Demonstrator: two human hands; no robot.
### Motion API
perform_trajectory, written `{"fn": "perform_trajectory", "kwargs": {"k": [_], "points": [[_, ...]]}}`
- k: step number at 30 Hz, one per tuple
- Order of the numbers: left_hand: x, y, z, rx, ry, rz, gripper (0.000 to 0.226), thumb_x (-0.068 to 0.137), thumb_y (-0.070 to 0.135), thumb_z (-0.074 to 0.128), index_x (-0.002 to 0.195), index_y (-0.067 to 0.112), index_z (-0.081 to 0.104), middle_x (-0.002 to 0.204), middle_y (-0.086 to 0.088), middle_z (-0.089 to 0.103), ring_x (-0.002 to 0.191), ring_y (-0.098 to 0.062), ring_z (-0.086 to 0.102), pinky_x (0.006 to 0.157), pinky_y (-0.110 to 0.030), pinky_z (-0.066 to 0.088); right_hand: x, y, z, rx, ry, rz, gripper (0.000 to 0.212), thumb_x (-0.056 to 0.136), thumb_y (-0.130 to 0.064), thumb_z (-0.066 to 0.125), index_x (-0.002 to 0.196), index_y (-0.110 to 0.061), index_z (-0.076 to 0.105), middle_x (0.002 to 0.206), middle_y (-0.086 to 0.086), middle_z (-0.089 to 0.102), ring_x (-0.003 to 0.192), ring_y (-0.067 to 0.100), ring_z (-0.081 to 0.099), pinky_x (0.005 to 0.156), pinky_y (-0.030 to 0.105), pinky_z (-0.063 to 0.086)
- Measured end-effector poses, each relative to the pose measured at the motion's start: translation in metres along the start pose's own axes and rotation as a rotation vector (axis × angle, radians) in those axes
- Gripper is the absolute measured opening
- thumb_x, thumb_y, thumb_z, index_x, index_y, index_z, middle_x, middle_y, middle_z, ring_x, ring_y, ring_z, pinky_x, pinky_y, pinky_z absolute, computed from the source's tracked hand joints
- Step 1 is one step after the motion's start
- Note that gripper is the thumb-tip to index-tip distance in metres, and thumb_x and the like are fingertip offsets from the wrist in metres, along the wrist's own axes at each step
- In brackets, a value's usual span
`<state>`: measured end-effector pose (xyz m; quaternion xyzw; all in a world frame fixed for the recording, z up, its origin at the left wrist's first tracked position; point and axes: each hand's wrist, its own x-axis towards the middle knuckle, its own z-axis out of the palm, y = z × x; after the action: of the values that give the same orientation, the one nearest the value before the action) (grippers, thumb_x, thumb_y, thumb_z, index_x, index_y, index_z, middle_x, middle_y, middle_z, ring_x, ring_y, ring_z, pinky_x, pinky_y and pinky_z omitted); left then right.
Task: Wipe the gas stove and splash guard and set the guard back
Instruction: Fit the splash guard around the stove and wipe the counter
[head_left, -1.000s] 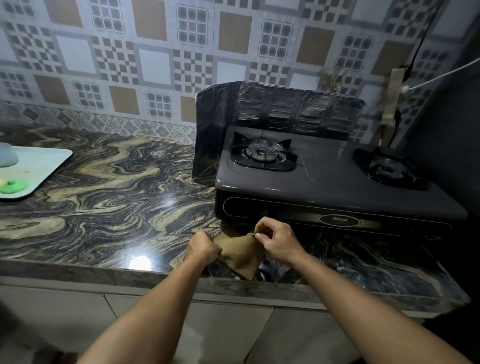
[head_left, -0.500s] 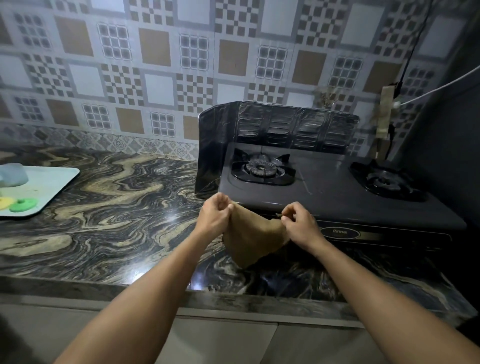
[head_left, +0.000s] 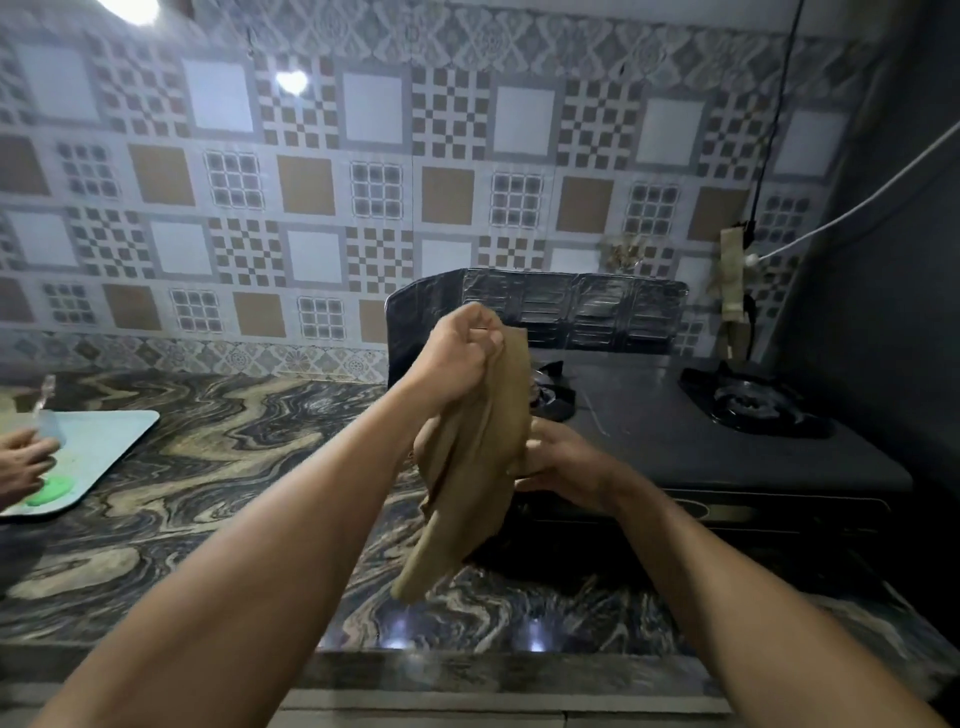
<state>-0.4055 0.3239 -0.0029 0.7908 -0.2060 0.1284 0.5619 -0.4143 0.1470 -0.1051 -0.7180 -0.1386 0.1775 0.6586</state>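
Note:
A tan cloth (head_left: 467, 483) hangs in the air in front of the dark grey two-burner gas stove (head_left: 675, 441). My left hand (head_left: 460, 348) grips the cloth's top edge, raised high. Lower down, my right hand (head_left: 558, 460) holds the cloth at its right side, partly hidden behind it. The dark foil splash guard (head_left: 597, 306) stands upright behind and to the left of the stove, against the tiled wall. The cloth covers most of the left burner.
A marbled counter (head_left: 218, 467) stretches left of the stove. A pale tray (head_left: 109, 441) with a green blob lies at the far left, where another person's hand (head_left: 26, 460) reaches in. Cables hang at the right wall (head_left: 753, 208).
Both hands lifted the cloth off the counter edge. My left hand rose well above the right, so the cloth now hangs lengthwise. Another person's hand came in by the tray.

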Motion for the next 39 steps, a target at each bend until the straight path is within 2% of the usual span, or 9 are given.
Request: {"fn": "perform_trajectory", "kwargs": {"k": [3, 6, 11, 15, 20, 24, 29, 33, 39], "points": [[0.012, 0.009, -0.014, -0.039, 0.078, -0.015, 0.010, 0.096, 0.008, 0.052, 0.090, 0.014, 0.058, 0.069, 0.003, 0.053, 0.059, -0.006, 0.043, 0.047, -0.011, 0.036, -0.001, 0.010, 0.003, -0.041, 0.038, 0.031, 0.033, 0.065, -0.011, 0.076, 0.097, -0.011, 0.070, 0.100, 0.012, 0.068, 0.097, 0.031, 0.061, 0.091, 0.049, 0.046], [0.023, 0.007, -0.027, -0.067, 0.169, -0.088, 0.009, 0.097, 0.015, 0.053, 0.090, 0.016, 0.058, 0.077, 0.003, 0.057, 0.070, -0.010, 0.051, 0.060, -0.021, 0.042, -0.006, 0.004, -0.007, -0.049, 0.121, 0.017, 0.027, 0.081, -0.010, 0.072, 0.103, 0.004, 0.067, 0.102, 0.015, 0.070, 0.096, 0.031, 0.065, 0.094, 0.051, 0.048], [0.034, -0.009, -0.038, -0.060, 0.270, -0.149, 0.019, 0.092, 0.008, 0.054, 0.104, 0.022, 0.058, 0.093, 0.007, 0.056, 0.084, -0.011, 0.053, 0.065, -0.024, 0.044, -0.014, -0.039, -0.043, -0.096, 0.518, -0.106, 0.025, 0.084, -0.008, 0.072, 0.106, -0.010, 0.060, 0.101, 0.015, 0.069, 0.081, 0.021, 0.066, 0.060, 0.025, 0.055], [0.044, -0.016, -0.021, 0.011, 0.167, -0.165, 0.040, 0.088, -0.003, 0.046, 0.079, 0.027, 0.071, 0.086, 0.002, 0.067, 0.076, -0.014, 0.058, 0.061, -0.025, 0.048, -0.012, -0.069, -0.085, -0.231, 0.651, -0.229, 0.031, 0.080, -0.001, 0.074, 0.086, -0.016, 0.048, 0.074, 0.006, 0.062, 0.071, 0.017, 0.059, 0.061, 0.028, 0.054], [0.073, -0.021, 0.013, 0.080, 0.080, -0.173, 0.010, 0.081, 0.013, 0.073, 0.075, 0.021, 0.075, 0.080, 0.002, 0.069, 0.073, -0.010, 0.059, 0.060, -0.020, 0.046, -0.007, -0.103, -0.138, -0.470, 0.650, -0.267, 0.029, 0.077, 0.008, 0.072, 0.072, -0.016, 0.056, 0.076, 0.004, 0.067, 0.084, 0.019, 0.063, 0.080, 0.034, 0.052], [0.113, -0.027, 0.043, 0.240, 0.095, -0.128, 0.020, 0.061, 0.024, 0.091, 0.069, 0.016, 0.074, 0.072, 0.003, 0.070, 0.072, -0.011, 0.062, 0.062, -0.025, 0.049, 0.005, -0.122, -0.184, -0.639, 0.631, -0.201, 0.015, 0.079, -0.001, 0.073, 0.082, -0.013, 0.065, 0.074, 0.003, 0.062, 0.070, 0.013, 0.055, 0.065, 0.026, 0.045], [0.165, -0.022, 0.092, 0.425, 0.176, -0.053, 0.026, 0.069, 0.016, 0.081, 0.057, 0.020, 0.058, 0.086, -0.001, 0.056, 0.095, -0.019, 0.050, 0.078, -0.033, 0.049, 0.034, -0.136, -0.244, -0.776, 0.605, -0.203, 0.020, 0.082, -0.008, 0.072, 0.076, -0.026, 0.065, 0.081, 0.000, 0.064, 0.082, 0.018, 0.058, 0.080, 0.037, 0.048], [0.211, -0.018, 0.133, 0.367, 0.028, -0.031, 0.030, 0.067, -0.001, 0.069, 0.056, 0.014, 0.046, 0.071, -0.009, 0.060, 0.071, -0.022, 0.054, 0.056, -0.029, 0.045, 0.052, -0.143, -0.281, -0.751, 0.592, -0.169, 0.013, 0.087, -0.006, 0.064, 0.085, -0.018, 0.067, 0.090, 0.005, 0.066, 0.089, 0.020, 0.060, 0.088, 0.040, 0.050], [0.273, -0.018, 0.193, 0.307, -0.143, -0.027, 0.028, 0.077, -0.006, 0.048, 0.095, 0.015, 0.049, 0.089, -0.007, 0.058, 0.080, -0.025, 0.053, 0.064, -0.035, 0.043, 0.067, -0.154, -0.346, -0.751, 0.424, -0.092, 0.019, 0.079, -0.019, 0.074, 0.097, -0.014, 0.070, 0.098, 0.006, 0.068, 0.094, 0.023, 0.064, 0.084, 0.038, 0.053]]}}
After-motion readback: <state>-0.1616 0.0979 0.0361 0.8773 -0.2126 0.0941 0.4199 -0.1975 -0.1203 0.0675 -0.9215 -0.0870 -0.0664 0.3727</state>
